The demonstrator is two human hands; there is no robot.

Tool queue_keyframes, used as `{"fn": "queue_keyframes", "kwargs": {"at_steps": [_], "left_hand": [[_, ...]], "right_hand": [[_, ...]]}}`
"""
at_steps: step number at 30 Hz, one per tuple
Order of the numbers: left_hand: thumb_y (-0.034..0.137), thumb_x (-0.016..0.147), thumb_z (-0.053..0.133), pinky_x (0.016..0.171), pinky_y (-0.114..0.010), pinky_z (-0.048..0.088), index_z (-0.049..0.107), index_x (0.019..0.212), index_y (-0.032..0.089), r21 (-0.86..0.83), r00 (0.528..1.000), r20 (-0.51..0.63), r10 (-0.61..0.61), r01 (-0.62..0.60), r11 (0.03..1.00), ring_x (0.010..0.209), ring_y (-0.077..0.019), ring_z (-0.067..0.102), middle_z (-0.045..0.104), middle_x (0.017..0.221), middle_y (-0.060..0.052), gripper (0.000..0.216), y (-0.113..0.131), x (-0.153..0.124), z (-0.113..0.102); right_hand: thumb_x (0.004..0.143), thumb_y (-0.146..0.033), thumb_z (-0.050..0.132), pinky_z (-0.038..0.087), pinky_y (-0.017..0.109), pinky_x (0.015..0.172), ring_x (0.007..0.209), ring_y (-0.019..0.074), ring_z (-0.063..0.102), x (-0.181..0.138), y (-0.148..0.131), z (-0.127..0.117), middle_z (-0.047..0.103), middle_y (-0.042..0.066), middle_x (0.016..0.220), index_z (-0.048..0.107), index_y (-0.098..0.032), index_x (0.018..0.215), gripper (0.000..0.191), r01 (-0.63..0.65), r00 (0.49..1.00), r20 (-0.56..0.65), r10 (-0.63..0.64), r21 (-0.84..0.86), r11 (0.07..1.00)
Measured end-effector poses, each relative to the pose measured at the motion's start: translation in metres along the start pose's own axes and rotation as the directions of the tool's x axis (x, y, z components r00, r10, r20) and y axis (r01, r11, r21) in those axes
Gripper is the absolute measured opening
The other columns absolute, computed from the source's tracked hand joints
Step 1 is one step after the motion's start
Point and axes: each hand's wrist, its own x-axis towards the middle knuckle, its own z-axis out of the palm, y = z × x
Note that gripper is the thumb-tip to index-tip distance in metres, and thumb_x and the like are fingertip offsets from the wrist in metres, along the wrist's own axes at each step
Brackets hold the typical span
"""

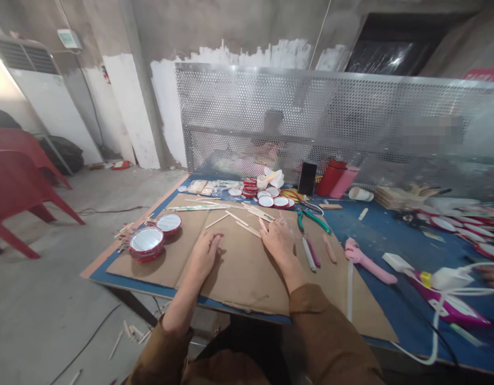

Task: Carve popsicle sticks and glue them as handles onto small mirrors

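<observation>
My left hand (pixel 205 252) rests on the brown cardboard sheet (pixel 239 289), its fingers loosely curled together with nothing visible in them. My right hand (pixel 279 241) is at the near end of a small pile of thin wooden sticks (pixel 260 214). A short stick (pixel 263 225) shows between its thumb and fingers; part of the grip is hidden by the hand. Between the hands, more sticks (pixel 236 218) lie loose. On the left of the cardboard sit two round red-rimmed pieces with white faces, the larger one (pixel 146 240) in front of the smaller one (pixel 169 222), with sticks beside them.
Teal-handled pliers (pixel 317 220), pens (pixel 310 254) and a pink glue gun (pixel 369 262) lie to the right. Behind are more red-rimmed rounds (pixel 266 201), a phone (pixel 307 179) and a red bottle (pixel 331 177). White cables (pixel 436 321) cross the blue tabletop. Another person's hand (pixel 493 277) shows at far right.
</observation>
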Motion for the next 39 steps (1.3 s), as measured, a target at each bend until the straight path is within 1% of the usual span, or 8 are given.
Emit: {"fn": "queue_keyframes", "kwargs": {"at_steps": [4,7,13,20,25,29,35,39], "left_hand": [[0.039,0.088,0.034,0.049,-0.019,0.042,0.06,0.093,0.015,-0.049,0.98,0.179,-0.085,0.095,0.994,0.042,-0.0077,0.049,0.055,0.058,0.003,0.036,0.005,-0.004,0.001],[0.038,0.088,0.035,0.049,-0.019,0.039,0.061,0.083,0.015,0.057,0.95,0.303,-0.071,0.057,0.997,0.039,-0.008,0.047,0.055,0.051,0.003,0.035,0.009,-0.005,0.001],[0.036,0.089,0.035,0.054,-0.02,0.037,0.065,0.079,0.018,0.312,0.941,0.335,-0.055,-0.056,0.949,0.048,-0.0122,0.053,0.056,0.047,0.001,0.037,0.014,-0.004,0.0],[0.035,0.088,0.039,0.061,-0.021,0.034,0.066,0.074,0.02,0.43,0.927,0.373,0.026,-0.198,0.881,0.072,-0.0154,0.061,0.07,0.076,-0.004,0.034,0.017,-0.004,0.0],[0.038,0.088,0.041,0.055,-0.023,0.028,0.067,0.076,0.021,0.522,0.915,0.403,-0.006,-0.225,0.823,0.072,-0.0168,0.062,0.071,0.078,-0.005,0.034,0.023,-0.006,0.0],[0.039,0.089,0.04,0.054,-0.023,0.026,0.067,0.076,0.021,0.567,0.909,0.416,-0.024,-0.238,0.789,0.072,-0.0174,0.062,0.071,0.078,-0.005,0.035,0.026,-0.007,0.0],[0.039,0.089,0.039,0.055,-0.022,0.028,0.067,0.078,0.023,0.583,0.904,0.424,-0.048,-0.233,0.778,0.075,-0.0173,0.063,0.071,0.081,-0.005,0.034,0.027,-0.007,0.001],[0.038,0.089,0.04,0.056,-0.022,0.029,0.066,0.079,0.024,0.578,0.902,0.428,-0.062,-0.219,0.786,0.076,-0.0174,0.063,0.071,0.082,-0.004,0.032,0.026,-0.008,0.001]], "right_hand": [[0.082,-0.036,0.049,0.038,0.036,0.081,0.102,0.0269,0.053,-0.004,0.0,0.001,0.063,0.015,0.103,0.065,-0.012,0.092,0.03,0.009,0.999,-0.031,-0.009,0.0,1.0],[0.085,-0.038,0.046,0.037,0.037,0.081,0.103,0.0271,0.052,-0.006,0.0,0.002,0.063,0.015,0.103,0.063,-0.013,0.094,0.032,0.012,0.996,-0.091,-0.011,0.014,1.0],[0.093,-0.038,0.036,0.033,0.03,0.074,0.089,0.0207,0.057,-0.002,0.004,0.005,0.066,0.01,0.089,0.062,-0.016,0.086,0.036,0.048,0.977,-0.212,-0.028,0.089,0.995],[0.094,-0.044,0.028,0.029,0.027,0.065,0.07,0.0159,0.058,-0.006,0.004,0.007,0.068,0.007,0.076,0.064,-0.018,0.075,0.048,0.063,0.978,-0.203,-0.041,0.101,0.993],[0.095,-0.043,0.028,0.028,0.025,0.061,0.069,0.016,0.059,-0.014,0.001,0.002,0.07,0.007,0.077,0.065,-0.019,0.082,0.046,0.077,0.98,-0.191,-0.057,0.1,0.992],[0.095,-0.038,0.03,0.031,0.026,0.062,0.074,0.0173,0.061,-0.015,-0.003,-0.008,0.069,0.009,0.081,0.064,-0.019,0.093,0.039,0.082,0.992,-0.097,-0.078,0.042,0.996],[0.089,-0.028,0.042,0.036,0.029,0.075,0.091,0.0214,0.061,0.025,-0.009,-0.021,0.067,0.014,0.093,0.064,-0.015,0.096,0.027,0.122,0.992,0.025,-0.121,-0.036,0.992],[0.084,-0.018,0.046,0.037,0.04,0.083,0.102,0.0288,0.057,0.066,-0.005,-0.014,0.064,0.019,0.102,0.062,-0.012,0.105,0.026,0.076,0.995,0.065,-0.07,-0.087,0.993]]}}
